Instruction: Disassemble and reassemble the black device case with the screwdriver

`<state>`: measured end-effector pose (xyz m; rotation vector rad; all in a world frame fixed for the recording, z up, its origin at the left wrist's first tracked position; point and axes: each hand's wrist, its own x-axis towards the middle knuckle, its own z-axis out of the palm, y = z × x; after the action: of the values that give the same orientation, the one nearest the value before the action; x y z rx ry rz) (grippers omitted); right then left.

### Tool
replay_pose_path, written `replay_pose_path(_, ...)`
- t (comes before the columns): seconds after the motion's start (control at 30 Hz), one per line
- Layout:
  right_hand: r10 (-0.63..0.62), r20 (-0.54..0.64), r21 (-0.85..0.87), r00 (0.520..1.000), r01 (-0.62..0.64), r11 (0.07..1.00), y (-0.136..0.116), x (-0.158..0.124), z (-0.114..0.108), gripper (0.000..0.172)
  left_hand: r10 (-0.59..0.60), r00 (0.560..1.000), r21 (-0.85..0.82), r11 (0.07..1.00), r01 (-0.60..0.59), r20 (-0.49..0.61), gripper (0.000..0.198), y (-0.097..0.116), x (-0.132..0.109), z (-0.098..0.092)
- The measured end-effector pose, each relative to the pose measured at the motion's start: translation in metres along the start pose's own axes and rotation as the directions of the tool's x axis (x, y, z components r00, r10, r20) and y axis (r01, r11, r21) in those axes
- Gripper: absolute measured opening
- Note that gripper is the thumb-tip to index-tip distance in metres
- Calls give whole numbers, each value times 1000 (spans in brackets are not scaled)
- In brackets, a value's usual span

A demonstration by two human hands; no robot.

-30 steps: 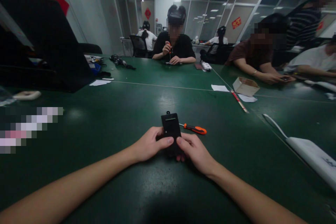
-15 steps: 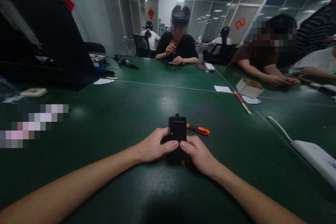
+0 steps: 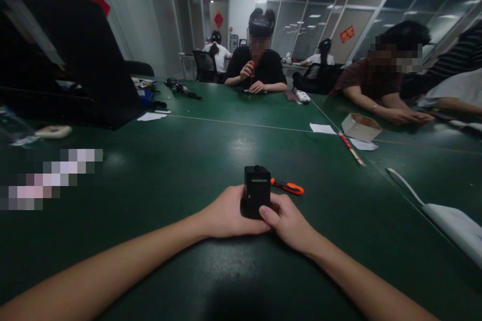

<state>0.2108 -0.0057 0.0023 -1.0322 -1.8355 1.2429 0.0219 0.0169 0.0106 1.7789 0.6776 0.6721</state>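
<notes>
A small black box-shaped device is held between both hands over the green table, tilted so that its top end and one broad face show. That face has a narrow slot and a small dot, and a little tab sticks up at the top. My left hand grips the left side, its thumb lying along the lower edge. My right hand closes on the right side, with the thumb on the lower face. Most fingers are hidden behind the device. Just beyond it lies an orange-and-black screwdriver, its tip end hidden by the device.
Across the green table a person holds a screwdriver over a small item. An open box and paper lie ahead right. A white power strip sits at right, a dark laptop-like panel at left.
The device has tipped, so its top end now shows more. My left thumb has slid from its face down to the lower edge. The view has shifted slightly.
</notes>
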Motion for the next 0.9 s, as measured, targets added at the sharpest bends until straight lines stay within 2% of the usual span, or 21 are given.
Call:
replay_pose_path(0.1, -11, 24, -102, 1000, 13, 995, 0, 0, -1, 32, -42, 999, 33, 999, 44, -34, 57, -4, -1, 3)
replay_pose_path(0.3, -13, 17, -173, 1000, 16, 985, 3, 0, -1, 26, -29, 999, 53, 998, 30, -18, 43, -5, -1, 2)
replay_pose_path(0.43, -18, 7, -74, 1000, 19, 997, 6, 0, 0, 25, -16, 999, 18, 1000, 16, -30, 41, -1, -1, 2)
replay_pose_path(0.57, -6, -2, 32, 1000, 6, 999, 7, 0, 1, 33, -18, 998, 38, 999, 20, -58, 35, 5, 1, 3)
replay_pose_path(0.73, 13, 7, 86, 1000, -14, 996, 5, 1, 2, 38, -42, 998, 30, 999, 44, -49, 26, 10, 2, 2)
replay_pose_path(0.9, 3, 2, 78, 1000, -4, 997, 4, 2, 2, 33, -21, 996, 4, 1000, 22, -82, 28, 9, 2, 2)
